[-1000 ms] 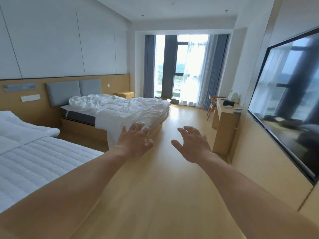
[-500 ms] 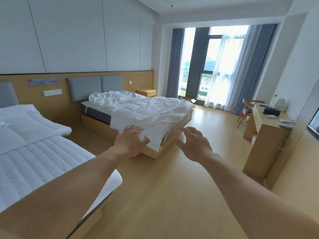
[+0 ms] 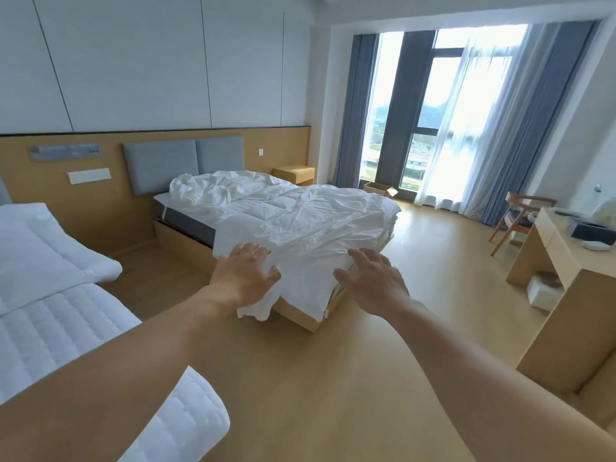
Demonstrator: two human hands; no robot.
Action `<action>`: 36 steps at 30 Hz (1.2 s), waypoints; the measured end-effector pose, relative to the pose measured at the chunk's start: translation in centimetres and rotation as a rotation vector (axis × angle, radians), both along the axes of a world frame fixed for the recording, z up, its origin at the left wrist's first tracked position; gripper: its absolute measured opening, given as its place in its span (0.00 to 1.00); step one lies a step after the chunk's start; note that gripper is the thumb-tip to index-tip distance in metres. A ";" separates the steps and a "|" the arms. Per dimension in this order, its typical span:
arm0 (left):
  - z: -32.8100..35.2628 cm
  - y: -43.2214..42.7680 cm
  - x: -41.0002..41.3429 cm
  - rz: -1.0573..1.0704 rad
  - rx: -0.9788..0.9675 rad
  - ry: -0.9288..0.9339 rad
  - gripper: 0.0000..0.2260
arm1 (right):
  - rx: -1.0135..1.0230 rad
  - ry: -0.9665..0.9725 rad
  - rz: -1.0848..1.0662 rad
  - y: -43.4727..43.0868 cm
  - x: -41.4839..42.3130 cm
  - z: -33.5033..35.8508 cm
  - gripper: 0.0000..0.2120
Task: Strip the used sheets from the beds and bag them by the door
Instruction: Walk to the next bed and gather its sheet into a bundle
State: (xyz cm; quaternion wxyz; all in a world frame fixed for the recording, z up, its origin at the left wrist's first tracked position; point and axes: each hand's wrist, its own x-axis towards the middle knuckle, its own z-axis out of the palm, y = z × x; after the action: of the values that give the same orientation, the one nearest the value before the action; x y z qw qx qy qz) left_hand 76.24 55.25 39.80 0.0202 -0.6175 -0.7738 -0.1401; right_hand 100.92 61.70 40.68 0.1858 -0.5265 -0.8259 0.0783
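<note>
A rumpled white sheet [image 3: 300, 221] lies loose over the far bed [image 3: 186, 220], and one corner hangs over the wooden foot end. Both my arms reach out toward that corner. My left hand [image 3: 245, 275] hovers with fingers spread in front of the hanging sheet, holding nothing. My right hand [image 3: 371, 281] is also spread and empty, in front of the bed's foot corner. Whether either hand touches the sheet I cannot tell. The near bed [image 3: 60, 321] at the left shows a bare quilted mattress pad and a folded white duvet [image 3: 40, 248].
A wooden desk [image 3: 563, 288] with items on top and a chair [image 3: 520, 215] stand along the right wall. A nightstand [image 3: 293, 173] and an open cardboard box [image 3: 380, 188] sit by the curtained window [image 3: 466, 111]. Wooden floor [image 3: 333, 378] runs between the beds and the desk.
The view has advanced toward the far bed and turned left, so the wall screen has left the frame. Both hands stay outstretched and empty, now in front of the sheet's hanging corner.
</note>
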 end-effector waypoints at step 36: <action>-3.9 73.9 -42.6 0.020 -0.181 0.062 0.28 | -0.086 -0.138 -0.024 75.0 -44.2 -7.5 0.34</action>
State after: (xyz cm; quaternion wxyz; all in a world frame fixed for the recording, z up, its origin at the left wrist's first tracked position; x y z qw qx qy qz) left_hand 33.67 129.18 35.94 -0.0105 -0.6128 -0.7885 -0.0502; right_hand 56.72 136.71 33.21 0.1065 -0.5481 -0.8263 0.0747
